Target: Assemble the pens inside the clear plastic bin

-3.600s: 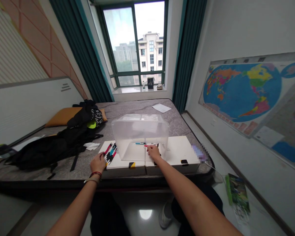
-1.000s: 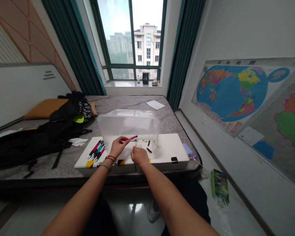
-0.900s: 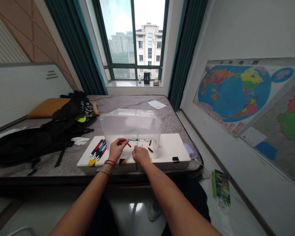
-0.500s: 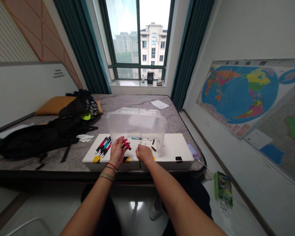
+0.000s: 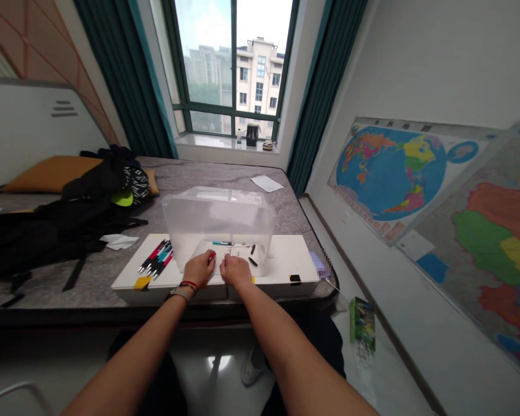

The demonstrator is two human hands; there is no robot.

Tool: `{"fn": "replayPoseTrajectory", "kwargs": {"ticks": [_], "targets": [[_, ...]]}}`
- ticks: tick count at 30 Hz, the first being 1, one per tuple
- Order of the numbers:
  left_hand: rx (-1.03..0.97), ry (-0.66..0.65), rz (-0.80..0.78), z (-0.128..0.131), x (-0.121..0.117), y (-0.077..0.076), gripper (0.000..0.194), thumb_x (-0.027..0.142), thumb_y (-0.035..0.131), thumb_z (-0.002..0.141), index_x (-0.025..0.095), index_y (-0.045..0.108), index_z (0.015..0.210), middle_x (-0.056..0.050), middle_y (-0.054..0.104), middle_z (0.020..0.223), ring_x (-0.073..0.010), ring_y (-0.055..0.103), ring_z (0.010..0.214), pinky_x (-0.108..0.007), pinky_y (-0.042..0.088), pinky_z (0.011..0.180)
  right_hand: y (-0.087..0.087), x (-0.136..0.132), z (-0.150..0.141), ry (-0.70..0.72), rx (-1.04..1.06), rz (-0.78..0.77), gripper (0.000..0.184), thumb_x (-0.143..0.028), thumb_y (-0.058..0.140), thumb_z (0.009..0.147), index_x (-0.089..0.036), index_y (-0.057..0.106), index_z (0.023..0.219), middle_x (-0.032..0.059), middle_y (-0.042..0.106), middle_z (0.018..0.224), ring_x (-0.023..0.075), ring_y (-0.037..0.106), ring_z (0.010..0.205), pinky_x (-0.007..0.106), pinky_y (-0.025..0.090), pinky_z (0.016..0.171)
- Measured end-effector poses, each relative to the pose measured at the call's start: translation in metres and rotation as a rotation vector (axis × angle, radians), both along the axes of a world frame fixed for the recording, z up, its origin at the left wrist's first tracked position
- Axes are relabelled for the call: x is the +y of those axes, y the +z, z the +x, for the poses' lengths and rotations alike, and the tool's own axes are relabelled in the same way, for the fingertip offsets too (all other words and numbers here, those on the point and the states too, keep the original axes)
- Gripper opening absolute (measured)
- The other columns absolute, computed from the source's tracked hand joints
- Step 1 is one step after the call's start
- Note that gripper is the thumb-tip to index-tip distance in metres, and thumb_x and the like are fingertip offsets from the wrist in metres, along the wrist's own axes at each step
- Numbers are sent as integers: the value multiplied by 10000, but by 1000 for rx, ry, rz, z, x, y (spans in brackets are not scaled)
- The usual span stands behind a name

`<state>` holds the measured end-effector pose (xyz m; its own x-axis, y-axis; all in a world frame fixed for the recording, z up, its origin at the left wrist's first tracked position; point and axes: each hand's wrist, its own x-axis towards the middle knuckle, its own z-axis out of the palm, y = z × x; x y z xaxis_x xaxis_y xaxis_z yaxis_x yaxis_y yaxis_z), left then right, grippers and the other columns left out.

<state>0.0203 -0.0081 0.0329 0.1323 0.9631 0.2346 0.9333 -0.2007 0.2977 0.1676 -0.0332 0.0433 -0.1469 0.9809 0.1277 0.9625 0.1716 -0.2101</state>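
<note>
My left hand [image 5: 199, 268] is closed round a red pen barrel [image 5: 212, 255], of which only a bit of red shows between the fingers. Close beside it, my right hand [image 5: 235, 270] is pinched; whatever is in its fingertips is hidden. Both hands are at the open side of a clear plastic bin [image 5: 219, 215] lying on its side. Inside lie a teal pen [image 5: 222, 243] and two small black pen parts, one a black piece [image 5: 253, 262]. Left of the bin rests a bunch of red, teal and black pens [image 5: 156, 258].
White boxes [image 5: 290, 254] with yellow and black tape carry the bin and pens. They stand at the near edge of a grey mattress [image 5: 199, 167]. A crumpled tissue [image 5: 119, 241] and a black bag [image 5: 39, 231] lie left, a paper sheet [image 5: 266, 184] at the back.
My left hand has turned inward and come closer to my right hand, covering most of the red barrel. The whole view has swung a little to the right.
</note>
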Motion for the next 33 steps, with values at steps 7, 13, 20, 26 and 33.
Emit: {"fn": "replayPoseTrajectory", "kwargs": {"ticks": [7, 13, 20, 26, 33], "targets": [[36, 31, 105, -2, -5, -11, 279, 374, 374, 908, 235, 597, 1002, -58, 698, 853, -210, 644, 766, -272, 363, 604, 2, -3, -3, -14, -62, 18, 291, -328, 351, 959, -174, 583, 1045, 106, 699, 941, 231, 660, 855, 320, 476, 728], [36, 19, 159, -3, -8, -10, 286, 358, 372, 890, 223, 602, 994, -65, 700, 861, -222, 644, 759, -281, 356, 578, 5, -6, -3, -7, -119, 17, 315, -350, 319, 971, -188, 578, 1047, 87, 699, 932, 223, 659, 828, 316, 486, 705], [-11, -9, 131, -5, -9, -13, 323, 370, 374, 875, 196, 619, 995, -97, 699, 829, -238, 650, 770, -289, 382, 605, 2, -6, -6, -5, -173, 30, 310, -340, 317, 977, -183, 577, 1042, 91, 696, 941, 218, 655, 834, 315, 489, 727], [-57, -10, 138, -5, -11, -11, 322, 358, 379, 872, 175, 620, 981, -124, 690, 827, -262, 649, 777, -314, 388, 614, 2, -6, -9, -17, -176, 32, 324, -358, 316, 977, -184, 584, 1023, 91, 695, 912, 225, 655, 825, 315, 486, 726], [-55, -15, 136, -6, -10, -14, 317, 347, 371, 876, 173, 611, 990, -124, 680, 816, -272, 644, 787, -323, 383, 604, -3, -4, -8, -17, -187, 28, 340, -348, 292, 982, -179, 581, 1042, 101, 689, 925, 225, 646, 838, 319, 473, 749]]}}
